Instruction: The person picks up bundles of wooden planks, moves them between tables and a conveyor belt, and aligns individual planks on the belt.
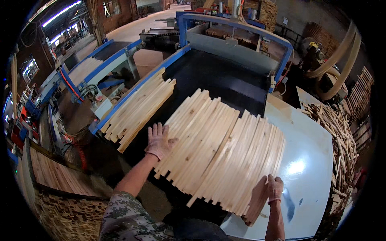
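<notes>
A wide layer of pale wooden strips [217, 148] lies side by side across the black conveyor belt and the edge of the light metal table, its ends uneven. My left hand [159, 141], in a pale knitted glove, rests at the layer's left edge with fingers spread. At the near right corner my right hand [275, 188], gloved too, has its fingers bent against the outermost strips, which look darker there. A narrower group of wooden strips [140, 108] lies on the belt's left side, apart from the wide layer.
The black belt [225, 76] runs under a blue machine frame [237, 21]. A shiny metal table [303, 160] adjoins on the right, beside a heap of loose strips [335, 136]. Stacked wood [68, 213] stands at lower left. Another conveyor [108, 50] is far left.
</notes>
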The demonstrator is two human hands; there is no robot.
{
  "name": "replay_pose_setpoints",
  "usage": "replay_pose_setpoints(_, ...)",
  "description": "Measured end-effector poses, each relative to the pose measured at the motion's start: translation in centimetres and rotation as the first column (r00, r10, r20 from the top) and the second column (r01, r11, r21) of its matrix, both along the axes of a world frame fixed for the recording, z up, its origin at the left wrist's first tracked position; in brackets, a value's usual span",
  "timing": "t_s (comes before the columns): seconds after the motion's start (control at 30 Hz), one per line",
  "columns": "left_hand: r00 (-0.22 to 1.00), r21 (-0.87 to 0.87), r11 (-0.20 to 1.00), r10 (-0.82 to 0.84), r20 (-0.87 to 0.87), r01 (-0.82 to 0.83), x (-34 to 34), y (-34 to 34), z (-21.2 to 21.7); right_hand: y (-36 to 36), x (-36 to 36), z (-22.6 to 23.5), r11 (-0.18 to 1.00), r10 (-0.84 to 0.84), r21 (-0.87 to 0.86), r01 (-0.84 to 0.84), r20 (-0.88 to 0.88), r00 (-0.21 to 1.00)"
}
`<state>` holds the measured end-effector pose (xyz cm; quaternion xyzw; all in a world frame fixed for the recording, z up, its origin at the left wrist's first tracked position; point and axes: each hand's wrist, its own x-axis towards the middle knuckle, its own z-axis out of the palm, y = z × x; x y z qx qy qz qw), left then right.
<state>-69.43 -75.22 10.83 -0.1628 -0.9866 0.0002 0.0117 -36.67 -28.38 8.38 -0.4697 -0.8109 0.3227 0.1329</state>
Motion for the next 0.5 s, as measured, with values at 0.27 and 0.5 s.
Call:
replay_pose_setpoints(0.27,0.998,-0.054,0.997,0.054,-0.022,-0.056,-9.4,-9.5,-0.9,-9.6,-9.3,0.4,0.995,0.056,-0.082,-0.06,-0.048,0.997)
replay_pose_setpoints(0.5,0.991,-0.039,0.992,0.121,0.058,-0.119,-8.8,-9.8,0.8,-11.1,-12.2,3.8,0.997,0.045,-0.063,-0.035,0.166,0.985)
